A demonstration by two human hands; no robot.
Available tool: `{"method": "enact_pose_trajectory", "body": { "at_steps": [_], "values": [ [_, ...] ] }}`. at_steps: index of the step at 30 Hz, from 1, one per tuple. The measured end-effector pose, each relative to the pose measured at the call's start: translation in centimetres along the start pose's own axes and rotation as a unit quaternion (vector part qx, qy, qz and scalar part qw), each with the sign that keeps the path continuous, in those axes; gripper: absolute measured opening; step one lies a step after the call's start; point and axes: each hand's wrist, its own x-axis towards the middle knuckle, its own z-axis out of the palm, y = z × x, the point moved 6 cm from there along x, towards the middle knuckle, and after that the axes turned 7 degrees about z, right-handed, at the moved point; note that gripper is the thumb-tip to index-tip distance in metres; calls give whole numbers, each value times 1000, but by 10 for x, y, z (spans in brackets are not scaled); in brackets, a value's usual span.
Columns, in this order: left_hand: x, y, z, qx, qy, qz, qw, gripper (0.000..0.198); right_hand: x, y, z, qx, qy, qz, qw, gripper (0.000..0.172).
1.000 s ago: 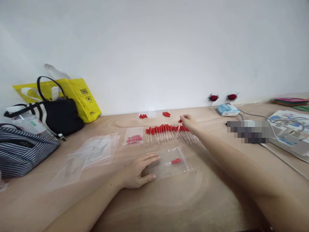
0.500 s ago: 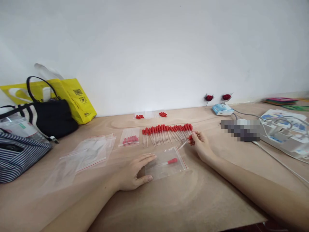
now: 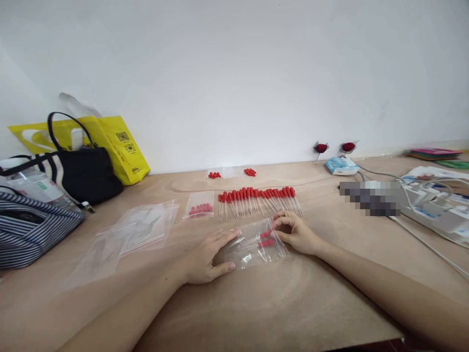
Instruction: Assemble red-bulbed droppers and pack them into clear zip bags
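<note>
A clear zip bag (image 3: 249, 261) lies flat on the table between my hands. Inside it are two droppers with red bulbs, a lower dropper (image 3: 266, 243) and an upper dropper (image 3: 265, 234). My left hand (image 3: 208, 256) rests on the bag's left side, thumb and fingers spread. At the bag's open right end, my right hand (image 3: 295, 232) has its fingertips closed around the end of the upper dropper's bulb, partly hiding it. Just behind the bag, a row of red-bulbed droppers (image 3: 251, 194) lies side by side.
Left of the row lie a bag of red bulbs (image 3: 200, 209) and a stack of zip bags (image 3: 146, 227). Loose red bulbs (image 3: 250, 172) sit near the wall. Black and yellow bags (image 3: 134, 156) stand left; a tissue pack (image 3: 342, 166) and power strips with cables (image 3: 432, 205) are right.
My right hand has moved left and toward me from the row's right end, bringing a dropper into the zip bag. My left hand stays on the bag. The view has shifted slightly.
</note>
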Motion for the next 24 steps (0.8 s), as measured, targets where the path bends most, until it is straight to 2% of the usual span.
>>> {"method": "enact_pose_trajectory", "body": {
  "at_steps": [4,7,9,11,13,15,18,24],
  "values": [
    [0,1,0,5,-4,-6,1000,61,-2,-4,6,-74,-28,-41,996,17],
    [1,1,0,10,-6,-4,1000,61,5,-4,-3,-63,-25,-37,997,18],
    [1,2,1,13,-8,3,1000,60,19,0,-14,-67,3,12,998,18],
    [2,2,1,16,-9,6,1000,60,36,8,-25,-128,54,94,986,17],
    [2,2,1,17,-11,6,1000,60,55,9,-26,-159,76,134,975,17],
    [2,2,1,16,-13,7,1000,59,72,7,-18,-178,82,155,968,16],
    [2,3,1,13,-13,12,1000,58,92,2,0,-211,87,189,955,26],
    [1,4,1,15,-20,9,1000,59,106,-1,19,-252,73,279,924,32]
  ]
}}
